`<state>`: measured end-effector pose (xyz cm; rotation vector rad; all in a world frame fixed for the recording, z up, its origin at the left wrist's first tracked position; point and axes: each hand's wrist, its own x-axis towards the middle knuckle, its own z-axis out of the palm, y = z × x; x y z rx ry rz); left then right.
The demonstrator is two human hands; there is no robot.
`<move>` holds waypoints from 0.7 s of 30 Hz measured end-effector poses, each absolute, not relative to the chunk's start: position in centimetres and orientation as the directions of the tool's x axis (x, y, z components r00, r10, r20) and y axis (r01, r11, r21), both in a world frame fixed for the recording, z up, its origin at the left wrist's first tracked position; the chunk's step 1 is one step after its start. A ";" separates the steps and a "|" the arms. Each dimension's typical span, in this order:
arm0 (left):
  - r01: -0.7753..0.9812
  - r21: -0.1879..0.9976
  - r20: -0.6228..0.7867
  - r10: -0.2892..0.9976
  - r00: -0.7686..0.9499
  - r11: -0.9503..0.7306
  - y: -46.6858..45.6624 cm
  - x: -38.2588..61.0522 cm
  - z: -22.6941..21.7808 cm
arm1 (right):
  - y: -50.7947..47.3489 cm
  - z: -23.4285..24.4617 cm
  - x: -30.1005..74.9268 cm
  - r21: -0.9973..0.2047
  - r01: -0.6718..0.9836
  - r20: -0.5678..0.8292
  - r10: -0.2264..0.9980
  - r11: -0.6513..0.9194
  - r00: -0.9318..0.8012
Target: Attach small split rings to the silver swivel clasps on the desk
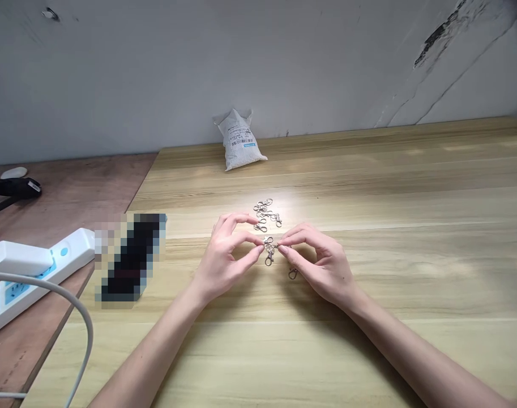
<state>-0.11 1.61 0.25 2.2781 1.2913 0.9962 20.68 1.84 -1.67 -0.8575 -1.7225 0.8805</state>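
My left hand [226, 252] and my right hand [320, 260] meet over the light wooden table [368, 187]. Both pinch a small metal clasp with a ring [269, 249] between thumb and forefinger. The clasp hangs just above the tabletop between the fingertips. A second loose clasp [293, 273] lies on the wood under my right hand. A small heap of several more metal clasps and rings [266, 212] lies just beyond my fingers.
A white sealed bag [240, 140] leans near the grey wall at the back. At the left stands a darker brown table [71, 187] with a white power strip [33, 266], a grey cable [86, 328] and a black tool [14, 188]. A blurred dark object [128, 258] lies beside the strip.
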 end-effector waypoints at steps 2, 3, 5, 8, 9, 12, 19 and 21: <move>0.611 0.589 0.403 0.848 0.345 -0.529 1.7 -0.1 0.2 | 1.8 -1.6 20.6 -0.856 0.157 0.441 0.854 0.493 -0.275; 0.610 0.590 0.401 0.847 0.348 -0.530 1.7 -0.1 0.2 | 1.8 -1.6 20.6 -0.852 0.166 0.443 0.852 0.497 -0.279; 0.609 0.589 0.402 0.846 0.350 -0.532 1.7 -0.2 0.2 | 1.8 -1.6 20.6 -0.843 0.178 0.450 0.847 0.507 -0.282; 0.614 0.583 0.404 0.845 0.349 -0.532 1.7 -0.1 0.3 | 1.8 -1.7 20.6 -0.839 0.180 0.459 0.846 0.513 -0.272; 0.615 0.581 0.405 0.845 0.350 -0.533 1.6 -0.1 0.3 | 1.9 -1.7 20.6 -0.838 0.178 0.463 0.846 0.515 -0.266; 0.612 0.582 0.403 0.843 0.355 -0.536 1.7 -0.1 0.2 | 1.9 -1.7 20.6 -0.835 0.174 0.471 0.841 0.522 -0.265; 0.618 0.588 0.388 0.852 0.351 -0.522 1.7 -0.2 0.1 | 1.8 -1.6 20.5 -0.831 0.164 0.478 0.833 0.532 -0.279; 0.616 0.588 0.388 0.851 0.355 -0.525 1.6 -0.2 0.1 | 1.7 -1.6 20.5 -0.828 0.172 0.477 0.832 0.534 -0.284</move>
